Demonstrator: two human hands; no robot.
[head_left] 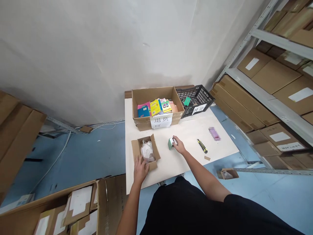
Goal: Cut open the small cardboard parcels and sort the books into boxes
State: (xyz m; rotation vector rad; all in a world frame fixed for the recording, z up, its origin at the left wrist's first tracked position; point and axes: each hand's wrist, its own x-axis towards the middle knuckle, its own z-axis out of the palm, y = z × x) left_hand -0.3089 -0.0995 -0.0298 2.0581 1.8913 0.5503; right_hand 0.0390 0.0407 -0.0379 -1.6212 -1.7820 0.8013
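Observation:
My right hand is closed round a small green-and-white box at the middle of the white table. My left hand grips the near left edge of a small open cardboard box. Crumpled white plastic wrapping lies inside that box. To the right of my right hand is a black-and-yellow utility knife, with a small brown piece of cardboard near it.
A large cardboard box with colourful booklets and a black plastic crate stand at the table's back. A blurred purple item lies on the right. Shelves with cartons rise at right; a big carton with parcels stands lower left.

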